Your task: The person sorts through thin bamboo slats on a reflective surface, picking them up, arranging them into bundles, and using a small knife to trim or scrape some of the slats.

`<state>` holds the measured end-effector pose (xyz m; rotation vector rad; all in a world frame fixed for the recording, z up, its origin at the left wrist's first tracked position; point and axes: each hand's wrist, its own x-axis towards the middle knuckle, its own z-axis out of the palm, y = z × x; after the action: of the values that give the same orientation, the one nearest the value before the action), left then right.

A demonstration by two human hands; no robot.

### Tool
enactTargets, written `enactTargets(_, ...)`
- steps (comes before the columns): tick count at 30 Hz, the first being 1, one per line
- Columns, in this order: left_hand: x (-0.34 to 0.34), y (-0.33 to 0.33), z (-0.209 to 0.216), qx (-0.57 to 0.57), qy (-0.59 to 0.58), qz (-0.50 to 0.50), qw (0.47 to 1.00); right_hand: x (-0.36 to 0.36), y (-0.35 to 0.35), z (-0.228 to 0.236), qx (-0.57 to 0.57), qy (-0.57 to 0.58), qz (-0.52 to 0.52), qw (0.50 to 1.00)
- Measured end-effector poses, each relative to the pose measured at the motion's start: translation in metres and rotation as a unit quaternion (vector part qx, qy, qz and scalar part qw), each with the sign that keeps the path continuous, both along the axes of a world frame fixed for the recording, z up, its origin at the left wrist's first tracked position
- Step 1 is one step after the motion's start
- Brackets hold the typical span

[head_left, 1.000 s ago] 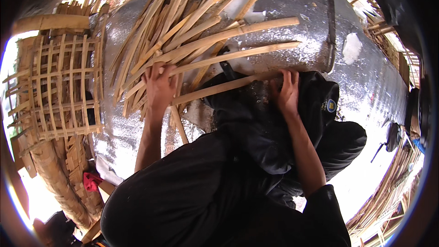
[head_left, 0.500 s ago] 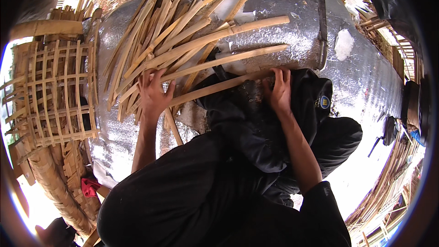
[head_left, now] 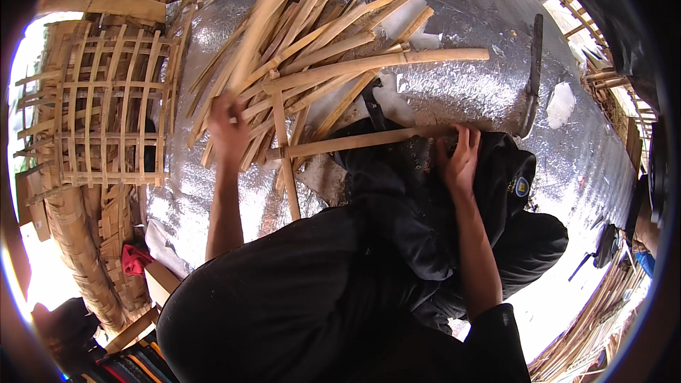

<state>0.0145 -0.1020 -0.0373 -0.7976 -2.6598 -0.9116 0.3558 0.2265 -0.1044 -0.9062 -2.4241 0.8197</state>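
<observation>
- We count two hands, both bare, over one silver sheet (head_left: 475, 18).
- The left hand (head_left: 228, 130) has its fingers curled in, clamped on the lower end of one blurred strip (head_left: 262, 25); we see that strip slant up and away, above the left part of the pile.
- The right hand (head_left: 460, 163) has its fingertips bent over the far edge of one flat strip (head_left: 340, 144), near its darker right end; we cannot tell whether thumb and fingers close on it.
- We see that flat strip lie across one black garment (head_left: 397, 181), which bears one round emblem (head_left: 522, 186).
- One short strip (head_left: 289, 179) crosses the flat strip near its left end, running toward the dark-clothed leg (head_left: 284, 276).
- We find one pile of strips (head_left: 330, 51) beyond the hands; they overlap too much for us to count. One long piece reaches out of it to the right.
- Right of the pile we count one long dark tool (head_left: 535, 64) with a curved near end, and beside it one white patch (head_left: 560, 105).
- At left we count one lattice panel (head_left: 110, 86), one woven roll (head_left: 81, 255) and one red cloth (head_left: 135, 260).
- At lower right lies a mass of thin sticks (head_left: 596, 323), too many for us to number.
</observation>
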Motion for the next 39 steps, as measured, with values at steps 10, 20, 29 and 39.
enactTargets(10, -0.097, -0.123, 0.015, -0.293, 0.182, 0.215, 0.914, -0.001, 0.000, 0.001, 0.015, 0.012, 0.006, 1.000)
enactTargets(20, -0.058, 0.000, -0.009, -0.158, 0.027, -0.009, 0.987, 0.000, 0.002, -0.007, 0.045, 0.013, 0.016, 0.999)
enactTargets(29, -0.086, -0.046, -0.021, -0.087, 0.088, 0.141, 0.982, 0.000, 0.002, -0.009, 0.052, 0.009, 0.026, 0.998)
enactTargets(39, -0.121, -0.067, -0.031, -0.129, -0.079, 0.096, 0.984, 0.001, 0.002, -0.007, 0.044, -0.004, 0.017, 0.999)
